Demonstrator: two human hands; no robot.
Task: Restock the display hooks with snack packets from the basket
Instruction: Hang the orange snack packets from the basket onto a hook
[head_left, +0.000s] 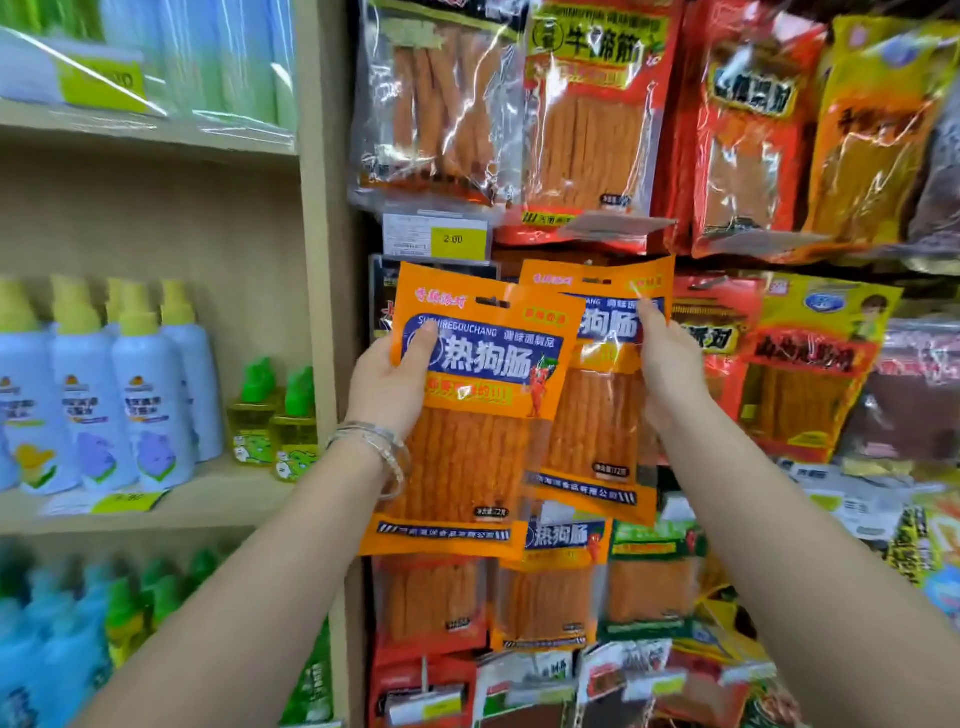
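Note:
Two orange snack packets with blue labels are held up against the display wall. My left hand (387, 387), with bracelets on the wrist, grips the nearer orange packet (467, 415) by its left edge, thumb on the blue label. Behind and to the right of it is a second orange packet (602, 410), which my right hand (670, 364) holds at its right edge, up by the hang-hole. The hook itself is hidden behind the packets. The basket is out of view.
Hanging snack packets cover the wall above (587, 119), to the right (810, 364) and below (545, 592). A yellow price tag (453, 240) hangs just above the held packets. A wooden shelf unit (319, 291) on the left holds spray bottles (145, 395).

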